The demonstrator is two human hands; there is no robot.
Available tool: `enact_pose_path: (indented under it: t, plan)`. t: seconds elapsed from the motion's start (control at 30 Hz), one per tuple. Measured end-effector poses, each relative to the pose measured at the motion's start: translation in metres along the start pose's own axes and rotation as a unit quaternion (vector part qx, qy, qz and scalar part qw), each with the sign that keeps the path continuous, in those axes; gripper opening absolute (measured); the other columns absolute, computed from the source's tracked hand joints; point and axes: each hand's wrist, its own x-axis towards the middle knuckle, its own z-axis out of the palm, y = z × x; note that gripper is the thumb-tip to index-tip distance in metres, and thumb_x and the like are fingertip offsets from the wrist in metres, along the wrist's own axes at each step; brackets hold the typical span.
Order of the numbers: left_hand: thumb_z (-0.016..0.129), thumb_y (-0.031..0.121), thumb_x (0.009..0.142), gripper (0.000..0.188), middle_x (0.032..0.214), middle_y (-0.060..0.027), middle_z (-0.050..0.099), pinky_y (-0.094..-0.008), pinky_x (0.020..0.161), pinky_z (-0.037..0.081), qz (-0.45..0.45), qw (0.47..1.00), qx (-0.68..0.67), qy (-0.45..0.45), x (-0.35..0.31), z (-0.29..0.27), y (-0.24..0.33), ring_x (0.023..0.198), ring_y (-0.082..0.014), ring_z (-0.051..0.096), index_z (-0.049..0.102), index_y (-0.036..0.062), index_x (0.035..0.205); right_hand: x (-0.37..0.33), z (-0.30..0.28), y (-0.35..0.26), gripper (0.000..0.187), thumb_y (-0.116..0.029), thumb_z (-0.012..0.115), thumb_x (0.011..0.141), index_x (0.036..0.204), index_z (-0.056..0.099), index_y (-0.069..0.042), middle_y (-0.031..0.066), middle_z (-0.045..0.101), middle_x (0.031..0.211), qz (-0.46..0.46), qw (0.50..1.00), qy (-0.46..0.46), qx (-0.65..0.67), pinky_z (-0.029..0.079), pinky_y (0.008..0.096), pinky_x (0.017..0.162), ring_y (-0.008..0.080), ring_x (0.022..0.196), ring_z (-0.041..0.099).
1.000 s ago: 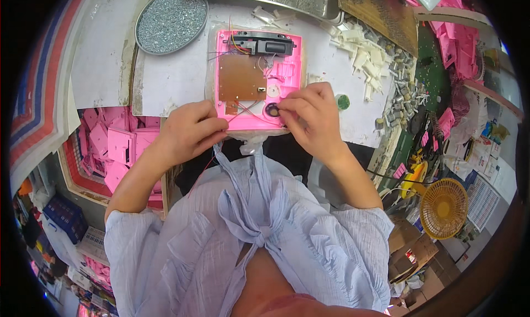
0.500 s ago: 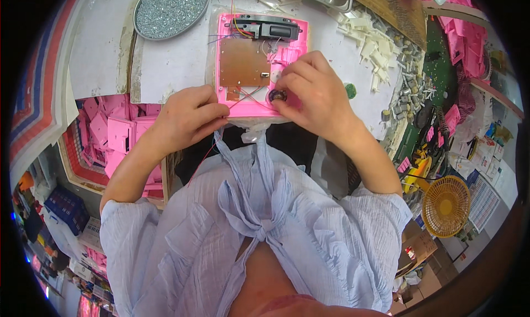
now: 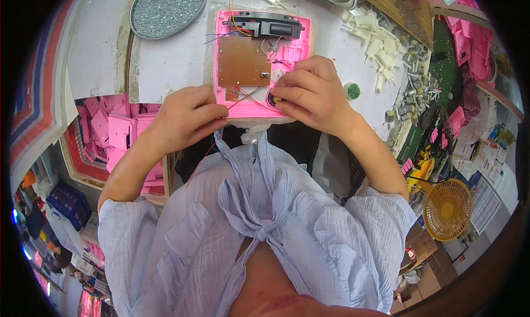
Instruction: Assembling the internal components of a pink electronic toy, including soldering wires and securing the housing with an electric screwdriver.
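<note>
A pink plastic housing [image 3: 251, 110] lies open in front of me on the table. Inside it are a brown circuit board [image 3: 243, 62], a black mechanism [image 3: 276, 29] along the far edge and thin red wires crossing near the close edge. My left hand [image 3: 190, 115] is closed in a pinch at the housing's near left corner, on a thin red wire [image 3: 208, 149] that hangs down toward my lap. At the near right corner my right hand [image 3: 314, 96] grips a small round dark part [image 3: 271, 99] with its fingertips, which partly cover it.
An oval metal tray [image 3: 168, 11] of small screws stands at the far left. White plastic pieces [image 3: 378, 46] and small metal cylinders [image 3: 411, 88] are heaped to the right, near a green round roll [image 3: 351, 91]. A crate of pink parts [image 3: 118, 129] sits lower left; a yellow fan [image 3: 448, 209] is at right.
My right fingers have shifted slightly over the round part, which now sits a little further left and lower in the corner. My left hand has hardly moved.
</note>
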Motion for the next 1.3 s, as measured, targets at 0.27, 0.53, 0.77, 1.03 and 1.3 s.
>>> enact_pose_path:
  t: [0.27, 0.53, 0.77, 1.03, 1.3]
  plan:
    - [0.082, 0.014, 0.077, 0.026, 0.081, -0.0076, 0.058, -0.0418, 0.06, 0.047, 0.024, 0.997, 0.062, -0.033, -0.001, -0.005, 0.002, 0.071, -0.0291, 0.059, 0.068, 0.0089, 0.098, -0.011, -0.086, 0.033, 0.03, -0.004, 0.075, 0.074, 0.103, 0.074, -0.011, 0.004, 0.071, 0.102, 0.173, 0.98, 0.001, -0.101, 0.051, 0.0418, 0.087, 0.0317, 0.104, 0.061]
    - [0.078, 0.013, 0.081, 0.022, 0.085, -0.0101, 0.061, -0.0414, 0.067, 0.05, 0.037, 0.975, 0.028, -0.217, 0.076, -0.065, 0.01, 0.076, -0.0306, 0.062, 0.068, 0.0066, 0.099, -0.019, -0.062, 0.043, 0.038, -0.002, 0.072, 0.071, 0.108, 0.069, -0.013, 0.0057, 0.065, 0.124, 0.06, 0.978, -0.14, -0.144, 0.053, 0.0415, 0.093, 0.0315, 0.113, 0.058]
    - [0.069, 0.018, 0.088, 0.015, 0.086, -0.0119, 0.069, -0.0444, 0.073, 0.052, 0.048, 0.972, 0.232, 0.0, 0.244, -0.049, -0.068, 0.081, -0.0307, 0.068, 0.072, 0.0035, 0.091, -0.018, -0.084, 0.046, 0.034, -0.01, 0.076, 0.073, 0.106, 0.066, -0.008, 0.0064, 0.067, 0.098, 0.123, 0.98, -0.079, -0.138, 0.048, 0.0406, 0.088, 0.0278, 0.098, 0.062]
    - [0.062, 0.016, 0.084, 0.02, 0.09, -0.0211, 0.072, -0.0484, 0.08, 0.058, -0.036, 0.919, 0.367, -0.138, 0.311, -0.009, -0.076, 0.092, -0.0378, 0.072, 0.074, 0.0, 0.085, -0.045, -0.103, 0.016, 0.03, -0.007, 0.077, 0.076, 0.105, 0.069, -0.006, 0.01, 0.068, 0.095, 0.186, 0.975, -0.008, -0.119, 0.049, 0.0397, 0.082, 0.0298, 0.09, 0.063]
    - [0.067, 0.01, 0.095, 0.014, 0.088, -0.0062, 0.068, -0.0349, 0.065, 0.052, -0.033, 0.988, 0.136, 0.063, 0.205, -0.045, -0.018, 0.079, -0.0192, 0.069, 0.069, 0.0015, 0.106, -0.048, -0.091, -0.021, 0.032, -0.003, 0.083, 0.074, 0.104, 0.073, -0.001, 0.0141, 0.073, 0.096, 0.212, 0.961, 0.18, -0.011, 0.052, 0.0349, 0.071, 0.0293, 0.081, 0.067]
